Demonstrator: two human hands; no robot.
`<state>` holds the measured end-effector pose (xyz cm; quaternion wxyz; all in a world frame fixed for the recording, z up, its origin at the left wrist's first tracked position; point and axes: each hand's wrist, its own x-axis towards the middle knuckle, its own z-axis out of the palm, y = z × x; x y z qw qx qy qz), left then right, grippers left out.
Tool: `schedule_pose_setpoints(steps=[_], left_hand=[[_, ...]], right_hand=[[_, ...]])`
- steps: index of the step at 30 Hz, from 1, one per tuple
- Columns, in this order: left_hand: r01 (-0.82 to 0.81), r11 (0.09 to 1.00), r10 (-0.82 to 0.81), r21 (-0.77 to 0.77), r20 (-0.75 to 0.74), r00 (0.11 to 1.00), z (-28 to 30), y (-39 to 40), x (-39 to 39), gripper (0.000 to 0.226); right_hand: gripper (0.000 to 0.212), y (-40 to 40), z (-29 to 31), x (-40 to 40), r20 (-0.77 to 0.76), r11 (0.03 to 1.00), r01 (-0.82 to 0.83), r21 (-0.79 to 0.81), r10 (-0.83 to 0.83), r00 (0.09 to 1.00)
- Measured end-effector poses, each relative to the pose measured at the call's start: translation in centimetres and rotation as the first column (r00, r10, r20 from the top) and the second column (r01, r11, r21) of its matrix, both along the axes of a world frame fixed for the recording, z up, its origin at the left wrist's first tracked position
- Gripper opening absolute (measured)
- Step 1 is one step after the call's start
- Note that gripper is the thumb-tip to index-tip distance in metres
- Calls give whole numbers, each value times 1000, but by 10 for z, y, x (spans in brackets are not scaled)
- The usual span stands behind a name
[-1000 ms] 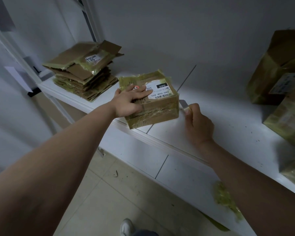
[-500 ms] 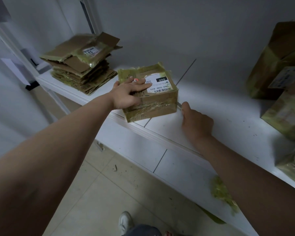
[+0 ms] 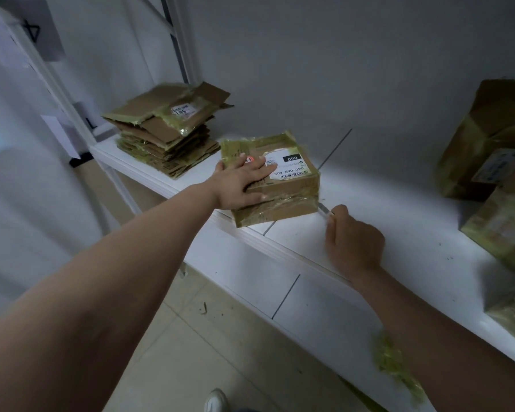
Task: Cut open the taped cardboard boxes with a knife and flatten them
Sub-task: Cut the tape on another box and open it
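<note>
1. Cardboard box (image 3: 275, 181), wrapped in yellowish tape, sits at the front edge of a white shelf (image 3: 399, 233).
2. Left hand (image 3: 241, 185) lies flat on the box top, fingers straight, thumb against the near side.
3. Right hand (image 3: 353, 242) has its fingers curled round a knife (image 3: 324, 211), whose blade touches the box's lower right corner.
4. Flattened boxes (image 3: 167, 129) are stacked to the left; more taped boxes (image 3: 488, 144) stand to the right.

Looks like a stockroom or parcel-handling room. White metal rack upright (image 3: 173, 40) against a plain grey wall, above a long white shelf (image 3: 384, 221). Stack of flattened cardboard (image 3: 167, 135) at the shelf's far left end. Taped parcel (image 3: 280, 182) bearing a barcode label (image 3: 289, 166), more taped boxes (image 3: 494, 162) piled at right. Pale tiled floor (image 3: 191, 352) scattered with bits of debris below.
</note>
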<state>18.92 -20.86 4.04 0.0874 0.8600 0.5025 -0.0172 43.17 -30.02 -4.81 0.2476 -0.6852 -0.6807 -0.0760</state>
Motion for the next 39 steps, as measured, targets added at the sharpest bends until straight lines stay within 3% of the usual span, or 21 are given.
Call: schedule_pose_setpoints(steps=[6,7,10,13,17,20,22,26,30,35,39], left_hand=[[30,994,-28,110,-22,999,-5,-1,4,60],[35,992,-33,122,-23,999,-6,-1,4,59],[37,988,-35,147,-16,999,-7,0,2,57],[27,989,-27,147,-1,1000,-8,0,-1,56],[29,992,-29,126,1,1000,-7,0,-1,57],[29,992,-29,124,1,1000,-7,0,-1,59],[29,992,-29,125,5,1000,-7,2,0,60],[44,990,-43,132,-13,999,-6,2,12,63],[68,988,-63,140,-38,997,-1,-1,15,69],[98,976,-62,196,-185,981,1,-10,20,95],[44,998,-43,41,-15,999,2,-3,9,80]], right_hand=[[15,2,4,-8,-22,955,-184,231,194,981],[13,5,5,-13,-11,944,-243,223,251,968],[36,17,13,-29,-12,918,-386,93,389,921],[47,28,19,-39,-15,912,-409,24,410,912],[39,39,27,-46,48,930,-361,-63,364,930],[30,35,25,-46,160,906,-423,10,416,895],[24,26,17,-42,107,892,-452,16,448,888],[35,9,9,-34,-34,862,-495,-105,495,868],[38,3,9,-33,-32,853,-494,-167,496,868],[38,-1,15,-36,-13,854,-467,-227,477,879],[42,15,33,-52,4,843,-468,-265,486,874]])
